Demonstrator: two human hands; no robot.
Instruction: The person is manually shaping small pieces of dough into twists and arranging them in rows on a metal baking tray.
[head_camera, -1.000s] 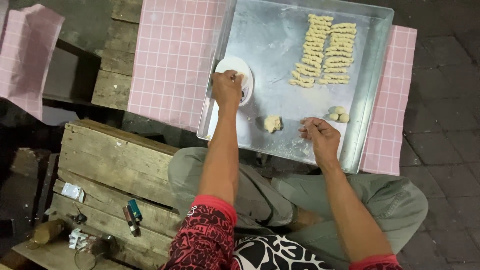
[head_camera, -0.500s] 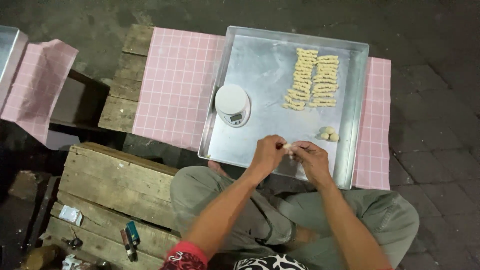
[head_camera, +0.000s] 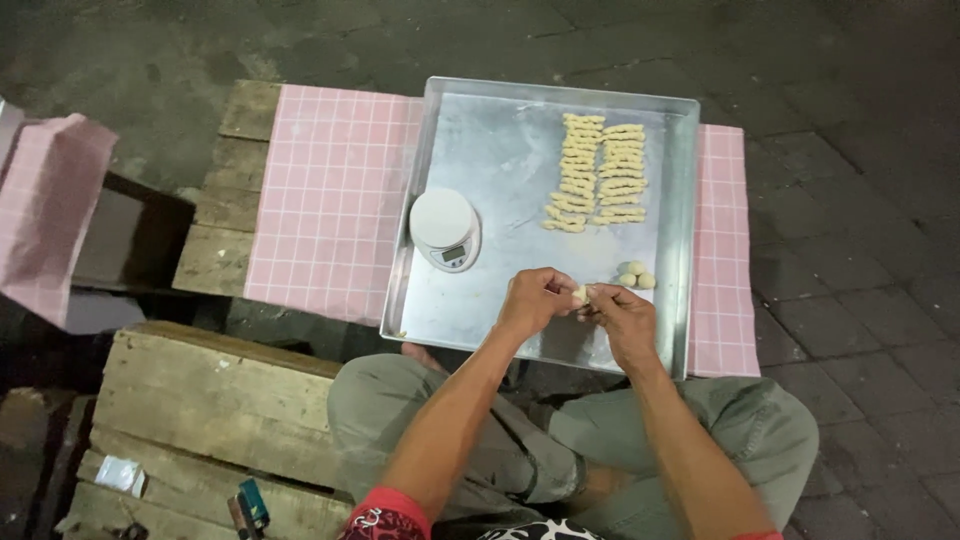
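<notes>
My left hand (head_camera: 533, 301) and my right hand (head_camera: 622, 317) meet over the near edge of a square metal tray (head_camera: 500, 130). Together they pinch a small piece of pale dough (head_camera: 579, 295) between their fingertips. Just beyond my right hand lie a few small dough balls (head_camera: 634, 274). Two rows of several twisted dough strips (head_camera: 598, 172) are lined up on the tray's far right. A small white kitchen scale (head_camera: 446, 229) stands on the tray, to the left of my left hand.
The tray rests on a pink checked cloth (head_camera: 330, 200) over a wooden pallet table (head_camera: 228, 190). A wooden crate (head_camera: 220, 420) sits at my left knee, with a small lighter (head_camera: 252, 505) and a packet (head_camera: 120, 474) on it. Dark paved ground lies around.
My left hand left the scale and came back to meet my right hand at the tray's near edge. The dough lump that lay on the tray is gone; a dough piece is between my fingers.
</notes>
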